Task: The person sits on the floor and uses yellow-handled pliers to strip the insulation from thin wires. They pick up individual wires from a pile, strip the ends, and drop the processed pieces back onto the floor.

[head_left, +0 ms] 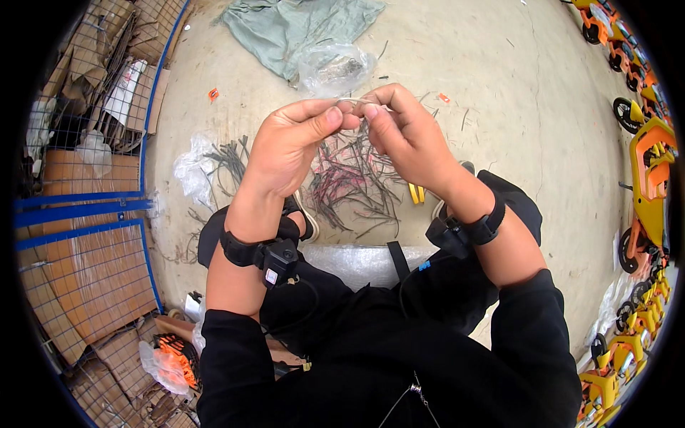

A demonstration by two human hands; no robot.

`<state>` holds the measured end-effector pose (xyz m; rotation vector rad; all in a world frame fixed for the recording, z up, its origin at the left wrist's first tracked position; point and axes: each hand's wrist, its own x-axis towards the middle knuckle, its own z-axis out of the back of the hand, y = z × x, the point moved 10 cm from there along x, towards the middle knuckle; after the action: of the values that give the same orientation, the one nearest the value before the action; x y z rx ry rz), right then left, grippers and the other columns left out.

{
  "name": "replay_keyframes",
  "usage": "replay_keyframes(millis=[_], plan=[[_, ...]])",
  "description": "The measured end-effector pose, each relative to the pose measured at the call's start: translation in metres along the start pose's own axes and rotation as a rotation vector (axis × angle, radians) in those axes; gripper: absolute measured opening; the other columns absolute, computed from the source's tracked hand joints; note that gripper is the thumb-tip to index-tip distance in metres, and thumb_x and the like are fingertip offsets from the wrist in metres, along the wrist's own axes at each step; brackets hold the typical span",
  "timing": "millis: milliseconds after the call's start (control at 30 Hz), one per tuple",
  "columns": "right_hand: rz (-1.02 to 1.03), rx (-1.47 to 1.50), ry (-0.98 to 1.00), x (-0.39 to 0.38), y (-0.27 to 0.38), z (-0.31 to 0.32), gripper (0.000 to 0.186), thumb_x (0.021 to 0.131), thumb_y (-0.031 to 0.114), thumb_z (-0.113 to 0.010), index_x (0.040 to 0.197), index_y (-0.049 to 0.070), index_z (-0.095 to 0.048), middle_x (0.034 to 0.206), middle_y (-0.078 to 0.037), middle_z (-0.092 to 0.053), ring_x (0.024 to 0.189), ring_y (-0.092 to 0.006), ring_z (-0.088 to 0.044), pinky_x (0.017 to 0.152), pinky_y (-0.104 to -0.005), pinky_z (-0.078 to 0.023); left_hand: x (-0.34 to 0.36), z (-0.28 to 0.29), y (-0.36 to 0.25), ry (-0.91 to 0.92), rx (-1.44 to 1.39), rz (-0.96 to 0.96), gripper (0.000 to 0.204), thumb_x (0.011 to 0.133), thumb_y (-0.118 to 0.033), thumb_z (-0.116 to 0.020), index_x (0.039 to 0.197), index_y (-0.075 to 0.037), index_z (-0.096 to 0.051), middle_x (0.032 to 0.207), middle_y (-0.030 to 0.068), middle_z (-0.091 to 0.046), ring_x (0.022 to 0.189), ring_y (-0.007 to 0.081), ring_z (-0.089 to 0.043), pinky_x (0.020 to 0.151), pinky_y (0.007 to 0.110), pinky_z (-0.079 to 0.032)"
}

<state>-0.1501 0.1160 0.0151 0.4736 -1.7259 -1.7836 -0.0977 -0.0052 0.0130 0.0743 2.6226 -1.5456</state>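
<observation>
Both hands are raised in front of me, fingertips close together. A thin pale strand [362, 100], like a piece of wire or cord, runs between them. My left hand [296, 139] pinches one part of it between thumb and forefinger. Thumb and curled fingers of my right hand [412, 135] are closed on it too. On the floor below the hands lies a loose pile of cut black and reddish wires [349, 182]. Two yellow handles [417, 192] of a tool show beside my right foot; its other end is hidden.
A clear plastic bag [335, 70] and a green sheet [292, 32] lie ahead. More dark strands [232, 160] lie beside crumpled plastic [194, 171] at left. A blue-framed mesh cage [78, 228] holds cardboard. Yellow and orange small bikes [649, 192] line the right side.
</observation>
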Motion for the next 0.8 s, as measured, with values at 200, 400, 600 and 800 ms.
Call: replay_keyframes(millis=[200,400,600,800], plan=[[-0.177,0.507,0.104,0.001,0.002,-0.008,0.018,0.100,0.019,-0.053,0.101,0.001,-0.053,0.087,-0.005,-0.063,0.055,-0.0077,-0.048,0.049,-0.0222,-0.039,0.002,0.007,0.005,-0.041,-0.017,-0.001,0.020,0.093,-0.017,-0.065,0.105,0.000,-0.068,0.096,0.0103,-0.071,0.090,0.0152,-0.063,0.082,0.030,-0.044],[-0.345,0.801,0.134,-0.003,-0.012,-0.018,0.021,0.101,0.022,-0.053,0.101,0.001,-0.055,0.084,-0.002,-0.056,0.060,-0.0075,-0.044,0.050,-0.0225,-0.036,0.006,0.004,0.012,-0.053,-0.053,-0.015,0.020,0.094,-0.019,-0.064,0.105,-0.003,-0.068,0.095,0.0063,-0.071,0.087,0.0116,-0.059,0.080,0.027,-0.040],[-0.375,0.936,0.204,-0.001,-0.016,-0.020,0.033,0.101,0.029,-0.050,0.114,0.000,-0.061,0.091,0.002,-0.055,0.066,-0.0062,-0.041,0.055,-0.0218,-0.035,0.011,0.000,0.013,-0.041,-0.106,-0.040,0.019,0.095,-0.020,-0.063,0.105,-0.004,-0.068,0.095,0.0043,-0.071,0.087,0.0104,-0.059,0.080,0.027,-0.040],[-0.441,0.854,0.274,-0.004,-0.009,-0.015,0.031,0.096,0.021,-0.061,0.116,-0.003,-0.065,0.083,0.002,-0.058,0.070,-0.0068,-0.048,0.059,-0.0222,-0.041,0.011,0.003,0.013,-0.051,-0.149,-0.043,0.019,0.095,-0.020,-0.063,0.105,-0.005,-0.067,0.093,0.0043,-0.070,0.088,0.0104,-0.059,0.079,0.027,-0.041]])
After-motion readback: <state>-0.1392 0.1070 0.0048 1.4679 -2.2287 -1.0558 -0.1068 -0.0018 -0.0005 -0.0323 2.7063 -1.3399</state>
